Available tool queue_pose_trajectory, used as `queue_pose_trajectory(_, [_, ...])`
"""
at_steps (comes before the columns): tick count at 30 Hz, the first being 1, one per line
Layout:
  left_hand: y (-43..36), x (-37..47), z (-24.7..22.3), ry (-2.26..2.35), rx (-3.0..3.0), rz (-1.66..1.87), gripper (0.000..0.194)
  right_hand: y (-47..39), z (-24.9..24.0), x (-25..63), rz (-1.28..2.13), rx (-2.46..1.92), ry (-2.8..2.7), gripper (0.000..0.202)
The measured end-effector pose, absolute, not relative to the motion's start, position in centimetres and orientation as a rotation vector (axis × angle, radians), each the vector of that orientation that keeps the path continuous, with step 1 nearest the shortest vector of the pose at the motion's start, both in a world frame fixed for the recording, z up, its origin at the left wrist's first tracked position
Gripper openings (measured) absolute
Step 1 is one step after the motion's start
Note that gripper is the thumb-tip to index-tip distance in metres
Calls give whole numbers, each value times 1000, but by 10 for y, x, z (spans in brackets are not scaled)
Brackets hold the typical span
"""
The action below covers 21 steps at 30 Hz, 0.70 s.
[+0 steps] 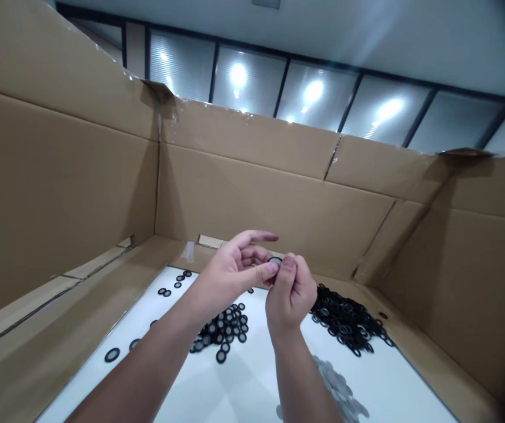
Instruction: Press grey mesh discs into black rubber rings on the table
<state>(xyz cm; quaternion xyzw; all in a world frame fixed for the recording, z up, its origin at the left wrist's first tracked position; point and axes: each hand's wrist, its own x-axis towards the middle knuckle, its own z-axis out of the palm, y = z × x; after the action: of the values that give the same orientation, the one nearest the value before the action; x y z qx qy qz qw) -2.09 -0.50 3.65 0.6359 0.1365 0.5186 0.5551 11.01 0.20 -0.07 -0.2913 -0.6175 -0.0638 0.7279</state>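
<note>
Both hands meet above the white board, gripping one small round piece, a black ring with a grey disc (274,260) in it. My left hand (244,258) pinches its near side with the thumb, while the index finger sticks out away from it. My right hand (291,288) is closed with its thumb pressed on the piece's right edge. Below my left forearm lies a pile of black rings with grey centres (228,326). To the right of my right hand is a heap of black rings (349,320). Thin grey discs (338,388) lie partly behind my right forearm.
Tall cardboard walls (252,205) enclose the white board (252,376) on the left, back and right. Several ringed discs (111,355) are scattered along the board's left side. One loose black ring (383,315) sits on the cardboard past the right edge.
</note>
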Motion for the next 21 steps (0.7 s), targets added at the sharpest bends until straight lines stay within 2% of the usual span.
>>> queue_pose_trajectory(10, [-8, -46, 46, 435, 1706, 917, 56, -7, 32, 152, 167, -684, -2053, 41])
queue_pose_trajectory(21, [-4, -70, 45, 471, 1792, 766, 65, -7, 26, 143, 333, -550, -2153, 42])
